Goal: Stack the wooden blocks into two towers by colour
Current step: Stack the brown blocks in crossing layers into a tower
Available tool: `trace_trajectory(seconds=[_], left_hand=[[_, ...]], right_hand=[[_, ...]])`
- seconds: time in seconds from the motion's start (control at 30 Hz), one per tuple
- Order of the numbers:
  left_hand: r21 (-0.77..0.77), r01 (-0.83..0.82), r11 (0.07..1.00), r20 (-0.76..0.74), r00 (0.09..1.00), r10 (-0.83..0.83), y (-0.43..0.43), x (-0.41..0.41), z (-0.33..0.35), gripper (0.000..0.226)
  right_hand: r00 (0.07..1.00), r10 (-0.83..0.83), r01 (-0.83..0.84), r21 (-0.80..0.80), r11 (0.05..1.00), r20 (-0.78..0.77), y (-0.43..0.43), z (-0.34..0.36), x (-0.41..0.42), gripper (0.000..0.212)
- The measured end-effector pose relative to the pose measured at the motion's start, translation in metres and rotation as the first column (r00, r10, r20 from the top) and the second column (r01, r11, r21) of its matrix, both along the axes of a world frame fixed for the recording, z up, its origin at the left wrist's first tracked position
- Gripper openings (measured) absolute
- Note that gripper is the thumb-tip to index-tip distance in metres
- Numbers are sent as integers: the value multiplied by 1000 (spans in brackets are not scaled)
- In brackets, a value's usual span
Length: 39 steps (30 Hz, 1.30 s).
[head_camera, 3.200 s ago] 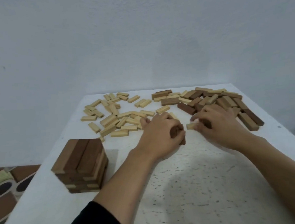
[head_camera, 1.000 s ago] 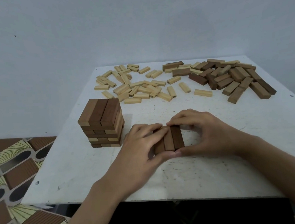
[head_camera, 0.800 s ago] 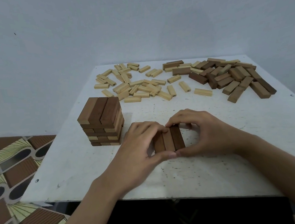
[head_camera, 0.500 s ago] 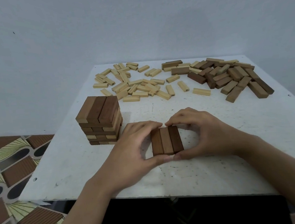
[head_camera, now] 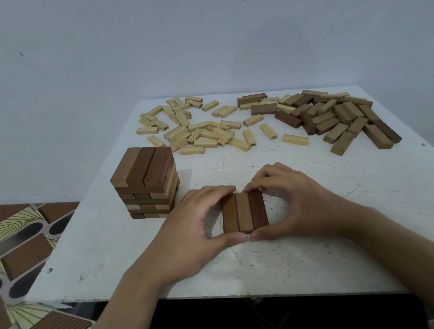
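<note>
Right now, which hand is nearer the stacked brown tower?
Left. The left hand lies close beside the tower, gripping the three-block row; the right hand grips that row's other side, farther off.

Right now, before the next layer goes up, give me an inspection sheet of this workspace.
Surface: white speckled table, carrying all the blocks.
Job's things: brown tower stands near left. The row of three brown blocks lies flat at near centre. Loose light blocks are scattered far centre. Loose brown blocks are heaped far right, with a few light ones mixed in.
Clutter: nothing seen.
Grippers: left hand and right hand both pinch the row, thumbs at its near end and fingertips at its far end.
Cables: nothing seen.
Surroundings: pale wall behind; patterned floor at left.
</note>
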State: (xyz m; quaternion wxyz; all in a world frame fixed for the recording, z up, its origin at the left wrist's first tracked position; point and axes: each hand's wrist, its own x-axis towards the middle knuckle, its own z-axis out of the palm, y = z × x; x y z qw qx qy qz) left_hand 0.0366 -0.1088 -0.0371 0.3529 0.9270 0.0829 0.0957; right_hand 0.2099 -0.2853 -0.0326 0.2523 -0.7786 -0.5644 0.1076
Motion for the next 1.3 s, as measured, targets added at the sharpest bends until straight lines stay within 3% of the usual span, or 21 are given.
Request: trace_trajectory(seconds=[0.33,0.53,0.87,1.0,1.07,1.13,1.2,1.3], left_hand=[[59,-48,997,56,997,45,-6,0,-1,71],[11,-47,999,-45,998,48,-6,5,3,66],[12,-99,995,1,995,99,-27,20,9,64],[12,-35,999,-54,998,36,-19,18,11,75],[-5,20,1000,-125,992,-21,-12,13,14,82],[-52,46,998,-158,986,-54,-4,8,17,83],[-76,45,996,-145,988,-55,-2,7,17,77],[-27,18,999,-64,998,-20,-4,12,12,64]], right_hand=[[999,48,-48,-22,999,-21,2,2,4,66],[997,79,-81,-82,993,-24,4,4,8,67],[982,55,-78,-124,989,-182,-2,20,25,70],[971,33,-69,-144,987,-239,-6,21,26,78],[973,11,-46,-149,988,-231,-9,24,28,73],[974,-21,5,-69,998,-227,-12,24,30,55],[970,-65,75,34,997,-235,-13,22,32,35],[979,-103,115,58,992,-177,-11,14,29,31]])
